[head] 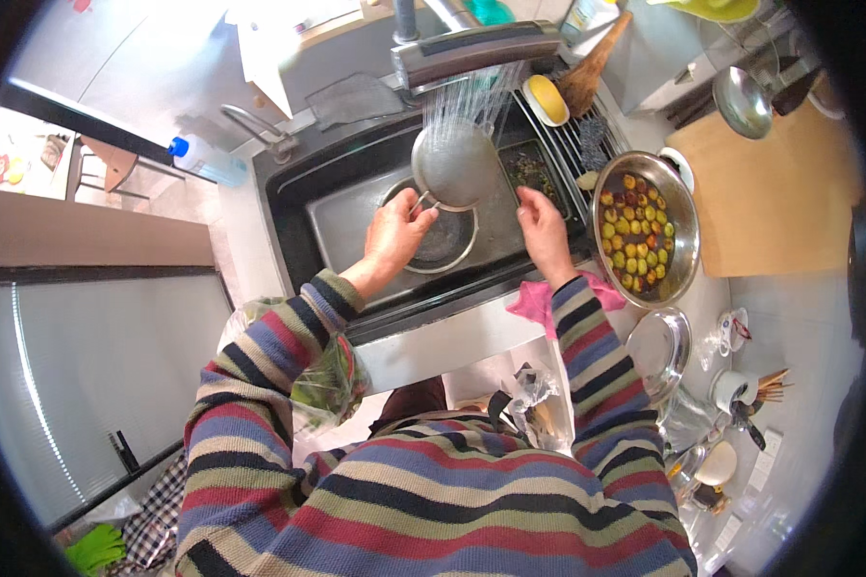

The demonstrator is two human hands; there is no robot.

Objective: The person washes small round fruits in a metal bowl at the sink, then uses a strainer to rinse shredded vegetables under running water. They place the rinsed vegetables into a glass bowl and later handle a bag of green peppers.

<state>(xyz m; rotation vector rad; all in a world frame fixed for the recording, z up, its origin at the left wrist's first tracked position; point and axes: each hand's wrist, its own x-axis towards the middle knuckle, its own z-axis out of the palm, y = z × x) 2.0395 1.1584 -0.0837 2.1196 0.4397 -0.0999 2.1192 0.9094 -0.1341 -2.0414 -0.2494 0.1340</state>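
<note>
My left hand (398,232) grips the wire handle of a round fine-mesh metal strainer (456,166). The strainer is tilted under a spray of water from the wide faucet head (476,54). Beneath it, partly hidden, a round vessel with a pale rim (462,261) sits on the floor of the dark sink (346,223). My right hand (543,229) hovers over the sink's right side with bent fingers and seems to hold nothing. Near its fingertips is a small dark tray (530,169) with plant scraps in it.
Right of the sink stands a steel bowl (682,267) of small green and reddish fruits. A wire rack (548,133) carries a yellow sponge (548,97). Pink cloth (532,303) hangs over the front edge. A bag of greens (332,386) is below my left forearm. A wooden board (765,195) leans at right.
</note>
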